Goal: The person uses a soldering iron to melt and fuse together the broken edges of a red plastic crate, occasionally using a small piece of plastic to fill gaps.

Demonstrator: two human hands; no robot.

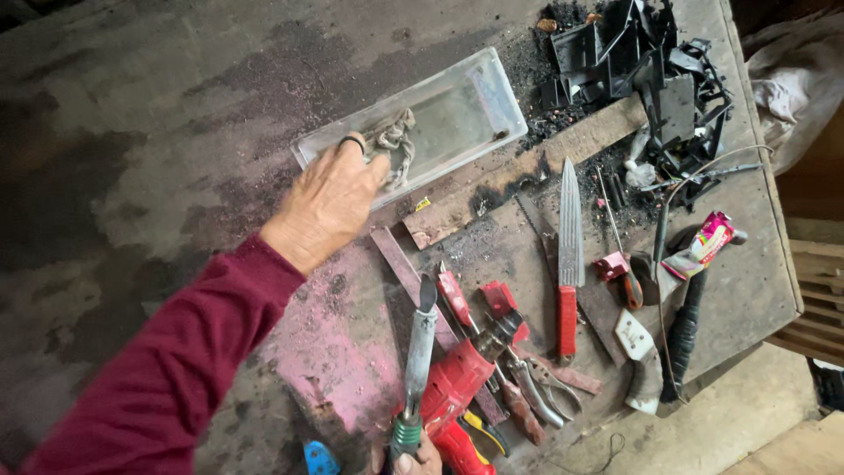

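Note:
My left hand [332, 198], in a dark red sleeve and wearing a dark ring, reaches to the near end of a clear plastic tray [475, 88] and grips a dirty, knotted grey rag [393, 145] lying in it. At the bottom edge my right hand [415, 457] is only partly in view; its fingers close around the green-ringed handle of a grey soldering iron [420, 352] that points away from me, up over the worktable [176, 132].
A red power tool [457, 387], pliers [536, 391], a red-handled knife [570, 255], a red-handled screwdriver [626, 264], a black-handled tool [684, 330] and a pink wrapper [703, 246] lie at right. A wooden plank [527, 171] and charred black plastic debris [642, 70] sit beyond. The table edge runs down the right.

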